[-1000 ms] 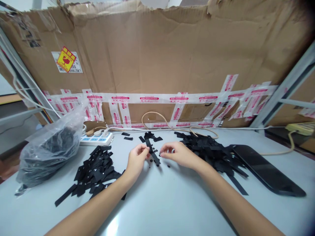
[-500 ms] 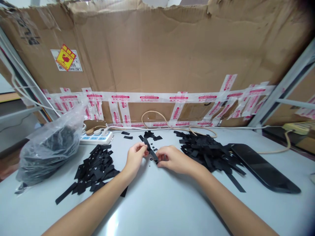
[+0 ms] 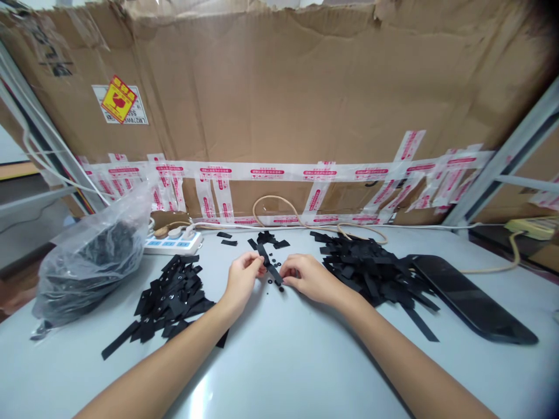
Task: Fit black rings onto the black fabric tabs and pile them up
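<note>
My left hand and my right hand meet at the middle of the pale grey table, pinching a narrow black strip from either side. Its lower end sits by my right fingertips. Several tiny black rings lie on the table under my fingers. A small cluster of black tabs lies just beyond my hands. To the left of my left hand is a heap of black tabs with eyelets. A larger black heap lies to the right of my right hand.
A clear plastic bag of black pieces sits at the left, behind it a white power strip. A flat black slab lies at the right. A taped cardboard wall and a beige cable run along the back.
My hands have drawn closer together around the black strip, and my right hand has moved left onto its lower end. The camera view has shifted slightly.
</note>
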`<state>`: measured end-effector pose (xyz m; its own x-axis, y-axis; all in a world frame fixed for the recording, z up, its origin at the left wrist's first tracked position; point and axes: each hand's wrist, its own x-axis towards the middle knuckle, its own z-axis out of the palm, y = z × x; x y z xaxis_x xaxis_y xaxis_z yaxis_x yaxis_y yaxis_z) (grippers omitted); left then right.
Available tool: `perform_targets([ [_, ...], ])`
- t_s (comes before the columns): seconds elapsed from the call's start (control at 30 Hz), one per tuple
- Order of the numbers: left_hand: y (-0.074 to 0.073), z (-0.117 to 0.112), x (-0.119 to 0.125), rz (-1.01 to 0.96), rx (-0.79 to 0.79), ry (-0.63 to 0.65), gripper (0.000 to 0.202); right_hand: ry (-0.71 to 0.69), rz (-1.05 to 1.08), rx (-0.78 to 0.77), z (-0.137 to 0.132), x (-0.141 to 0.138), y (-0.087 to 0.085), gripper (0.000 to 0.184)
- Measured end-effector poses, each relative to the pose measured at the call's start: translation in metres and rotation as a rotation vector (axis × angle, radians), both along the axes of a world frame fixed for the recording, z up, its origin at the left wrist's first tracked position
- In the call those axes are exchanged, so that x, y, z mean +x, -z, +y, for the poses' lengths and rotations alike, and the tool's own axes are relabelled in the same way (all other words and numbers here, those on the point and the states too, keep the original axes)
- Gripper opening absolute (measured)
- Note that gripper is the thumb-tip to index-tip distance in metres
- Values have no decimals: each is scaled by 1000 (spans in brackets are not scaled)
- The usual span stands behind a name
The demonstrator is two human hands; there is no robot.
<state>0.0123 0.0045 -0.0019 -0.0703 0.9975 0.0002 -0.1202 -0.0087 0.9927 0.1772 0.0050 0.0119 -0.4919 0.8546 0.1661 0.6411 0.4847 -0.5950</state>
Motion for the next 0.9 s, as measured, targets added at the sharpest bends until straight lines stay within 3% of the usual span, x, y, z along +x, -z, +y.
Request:
perform_targets([
  [0.17,0,-1,0,18,17,15,15,14,-81,28,-3,-1,-1,10],
  [0.33,1,-1,-1,44,28,22,17,-2,-99,173,-3,-3,0,18],
  [0.43,2,0,-1,69,32,24,17,93,20,175,2,-7,2,16],
  [0.53,3,0,0,124,41,39,17,206,287,91,5,-14,4,12],
  [0.63,3,-1,2,167,66,90,17,221,455,34,2,-21,4,12],
  [0.9,-1,-6,5,129,103,135,15,224,390,210,-3,-27,4,14],
])
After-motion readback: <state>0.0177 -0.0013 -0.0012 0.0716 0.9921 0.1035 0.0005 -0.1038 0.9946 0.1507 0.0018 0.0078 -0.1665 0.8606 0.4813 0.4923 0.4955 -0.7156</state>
